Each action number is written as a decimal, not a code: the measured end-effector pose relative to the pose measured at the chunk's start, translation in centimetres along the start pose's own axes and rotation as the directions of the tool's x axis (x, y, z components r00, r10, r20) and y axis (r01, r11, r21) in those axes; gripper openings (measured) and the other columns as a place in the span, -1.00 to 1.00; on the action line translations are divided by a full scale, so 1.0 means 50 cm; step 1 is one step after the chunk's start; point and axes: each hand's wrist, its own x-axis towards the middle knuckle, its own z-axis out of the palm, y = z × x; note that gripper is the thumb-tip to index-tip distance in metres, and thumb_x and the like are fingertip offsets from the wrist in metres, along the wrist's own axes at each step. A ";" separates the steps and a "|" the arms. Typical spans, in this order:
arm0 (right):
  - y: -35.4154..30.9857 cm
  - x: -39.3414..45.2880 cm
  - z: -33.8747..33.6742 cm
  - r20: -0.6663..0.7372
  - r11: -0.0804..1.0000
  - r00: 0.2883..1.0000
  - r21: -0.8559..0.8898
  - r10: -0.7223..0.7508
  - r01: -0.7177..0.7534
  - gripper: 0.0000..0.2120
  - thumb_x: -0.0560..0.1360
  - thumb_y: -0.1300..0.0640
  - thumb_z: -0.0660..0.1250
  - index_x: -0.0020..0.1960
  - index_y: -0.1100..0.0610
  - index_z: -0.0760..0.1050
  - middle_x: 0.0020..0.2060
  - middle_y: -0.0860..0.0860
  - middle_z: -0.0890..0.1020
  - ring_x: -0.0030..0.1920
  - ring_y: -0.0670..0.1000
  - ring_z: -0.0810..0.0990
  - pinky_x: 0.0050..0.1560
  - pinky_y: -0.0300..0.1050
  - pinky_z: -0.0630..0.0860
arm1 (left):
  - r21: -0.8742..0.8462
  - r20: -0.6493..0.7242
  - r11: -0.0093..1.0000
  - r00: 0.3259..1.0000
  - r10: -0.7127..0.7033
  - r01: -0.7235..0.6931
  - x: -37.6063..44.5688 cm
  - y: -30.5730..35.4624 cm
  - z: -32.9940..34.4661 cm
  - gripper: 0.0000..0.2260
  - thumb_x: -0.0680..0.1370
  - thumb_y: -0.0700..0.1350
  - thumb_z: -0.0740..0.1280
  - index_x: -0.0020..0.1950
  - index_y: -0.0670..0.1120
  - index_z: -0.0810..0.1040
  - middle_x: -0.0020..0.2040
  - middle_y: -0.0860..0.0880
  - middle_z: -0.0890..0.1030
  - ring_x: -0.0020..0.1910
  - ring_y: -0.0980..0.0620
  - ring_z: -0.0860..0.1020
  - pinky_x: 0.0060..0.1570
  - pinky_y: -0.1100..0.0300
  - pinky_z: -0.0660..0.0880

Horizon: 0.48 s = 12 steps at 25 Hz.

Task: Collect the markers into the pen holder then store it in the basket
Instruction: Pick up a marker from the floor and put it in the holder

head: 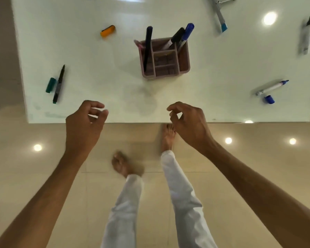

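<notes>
A brown pen holder (pixel 166 59) is seen upright near the middle of the white table (pixel 89 72). Three markers are held in it: a dark one (pixel 148 45) in the left compartment, and a black one (pixel 174 39) and a blue one (pixel 186 35) leaning out at the back right. Loose markers are scattered well apart around it: a black marker (pixel 59 84) with a teal cap (pixel 50 85) just beside it at the left, an uncapped blue marker (pixel 272 87) with its cap (pixel 269 99) near it at the right, and two more (pixel 220 18) (pixel 306 37) at the far right. An orange cap (pixel 107 31) is seen at the far left. The left hand (pixel 84 122) and right hand (pixel 188 120) are held over the near table edge, both empty, fingers loosely curled and apart.
</notes>
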 end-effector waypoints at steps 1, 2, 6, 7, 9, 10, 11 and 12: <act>0.008 -0.010 0.031 0.008 1.000 1.000 0.023 0.000 0.000 -0.79 0.58 0.21 0.32 0.13 0.05 0.68 -0.04 -0.11 0.76 -0.33 -0.12 0.65 -0.04 -0.08 0.63 | 0.002 0.019 1.000 1.000 -0.023 0.023 -0.019 -0.033 0.017 -0.85 0.62 0.05 0.42 0.12 0.01 0.63 -0.09 0.05 0.72 -0.16 0.02 0.73 0.02 0.10 0.63; 0.013 -0.023 0.060 0.003 0.999 1.000 0.040 -0.007 0.006 -0.78 0.57 0.22 0.31 0.12 0.06 0.68 -0.06 -0.10 0.76 -0.33 -0.14 0.63 -0.06 -0.11 0.62 | -0.003 0.038 0.999 0.998 -0.042 0.042 -0.036 -0.068 0.037 -0.86 0.62 0.05 0.42 0.09 0.01 0.64 -0.10 0.05 0.73 -0.16 0.02 0.73 0.03 0.08 0.63; 0.054 -0.090 0.171 -0.031 0.997 0.999 0.083 0.008 -0.005 -0.80 0.51 0.24 0.33 0.01 0.09 0.72 -0.17 -0.09 0.76 -0.33 -0.23 0.62 -0.15 -0.28 0.58 | -0.003 0.110 1.000 0.994 -0.017 0.018 -0.081 -0.186 0.100 -0.86 0.59 0.05 0.42 0.04 0.01 0.67 -0.13 0.06 0.74 -0.19 0.04 0.73 0.04 -0.04 0.66; 0.077 -0.109 0.207 -0.037 0.996 0.999 0.083 0.030 -0.027 -0.80 0.50 0.23 0.33 -0.02 0.08 0.72 -0.20 -0.09 0.76 -0.32 -0.20 0.66 -0.13 -0.23 0.61 | -0.019 0.126 1.000 0.992 -0.009 0.012 -0.093 -0.222 0.114 -0.86 0.58 0.05 0.42 0.04 0.01 0.67 -0.12 0.05 0.74 -0.18 0.03 0.73 0.04 -0.05 0.67; 0.123 -0.151 0.272 -0.030 0.989 0.992 0.089 0.122 -0.119 -0.81 0.49 0.20 0.32 -0.06 0.09 0.71 -0.24 -0.05 0.76 -0.30 -0.01 0.73 -0.11 -0.04 0.68 | -0.031 0.147 0.999 0.989 -0.024 0.029 -0.118 -0.283 0.123 -0.87 0.57 0.03 0.42 0.04 0.01 0.68 -0.11 0.05 0.74 -0.17 0.03 0.73 0.06 -0.02 0.66; 0.145 -0.175 0.306 -0.026 0.979 0.982 0.087 0.190 -0.187 -0.82 0.50 0.20 0.30 -0.08 0.12 0.70 -0.25 0.00 0.75 -0.31 0.08 0.73 -0.13 0.06 0.69 | -0.021 0.158 0.999 0.987 -0.031 0.035 -0.133 -0.316 0.124 -0.88 0.58 0.02 0.43 0.03 0.01 0.68 -0.10 0.06 0.74 -0.16 0.04 0.73 0.07 0.01 0.66; 0.166 -0.202 0.337 -0.011 0.962 0.966 0.093 0.258 -0.256 -0.81 0.52 0.21 0.29 -0.07 0.16 0.69 -0.27 0.06 0.74 -0.32 0.13 0.73 -0.16 0.12 0.70 | -0.011 0.170 0.999 0.985 -0.041 0.044 -0.148 -0.351 0.123 -0.89 0.58 0.01 0.43 0.03 0.02 0.69 -0.10 0.07 0.74 -0.15 0.05 0.72 0.07 0.05 0.65; 0.182 -0.230 0.364 0.017 0.939 0.945 0.109 0.325 -0.325 -0.81 0.54 0.23 0.29 -0.05 0.19 0.69 -0.26 0.10 0.74 -0.33 0.14 0.74 -0.19 0.12 0.72 | -0.005 0.182 0.998 0.982 -0.054 0.056 -0.166 -0.386 0.120 -0.91 0.58 0.00 0.43 0.02 0.02 0.69 -0.10 0.07 0.74 -0.14 0.06 0.72 0.06 0.08 0.64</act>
